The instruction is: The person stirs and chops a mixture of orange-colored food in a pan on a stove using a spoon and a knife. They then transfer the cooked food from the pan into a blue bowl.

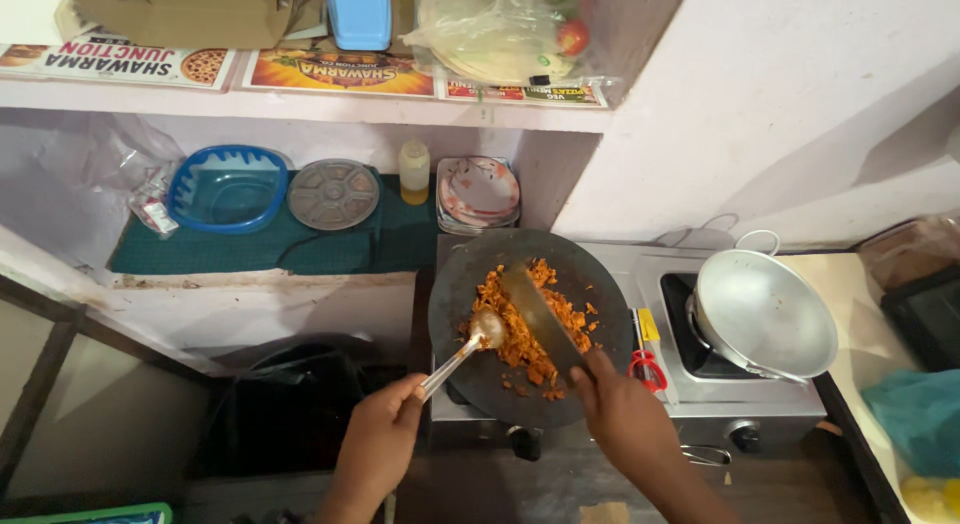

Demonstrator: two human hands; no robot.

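Note:
A round dark griddle (590,284) sits on the left burner of a steel stove (690,404), with a heap of orange chopped food (520,329) on it. My left hand (378,446) grips a metal spoon (470,342) whose bowl rests in the food. My right hand (622,409) holds a flat metal spatula (540,319) that lies slanted across the heap.
An empty metal wok (765,314) stands on the right burner. Behind, a low shelf holds a blue plastic tub (228,189), a round steel lid (333,194), a small yellow bottle (414,171) and stacked plates (478,192). Red scissors (648,369) lie on the stove.

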